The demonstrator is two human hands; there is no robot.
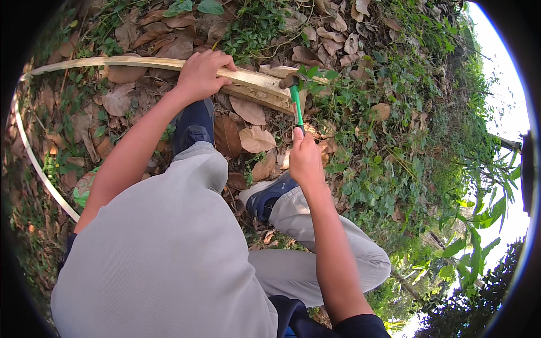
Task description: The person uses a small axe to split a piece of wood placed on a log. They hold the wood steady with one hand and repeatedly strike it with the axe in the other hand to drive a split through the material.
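- So the left hand (204,72) is clamped over a long, pale, rough-cut wooden piece (256,81), grasping it from above, fingers and thumb straddling its upper side.
- Right hand (305,156) has a closed grip on a hammer with a dark metal head and a green-and-black handle (296,100), held low down by the black part.
- The wood lies on ground strewn with dry brown leaves (256,139), out past the feet, with low green leafy plants (366,129) around its right end.
- Hammer head sits at that right end, well apart from the left hand. Can't tell if it's actually touching or hovering just over it.
- A dark blue shoe (194,121) is right by the wood's near edge, below the left hand; can't tell if it's pressing on it.
- My read: this is the hammering step, one hand steadying, one striking. I can't make out a nail.
- Another tap would call for a firm left hold, fingers kept clear of the right end, and a square hit.
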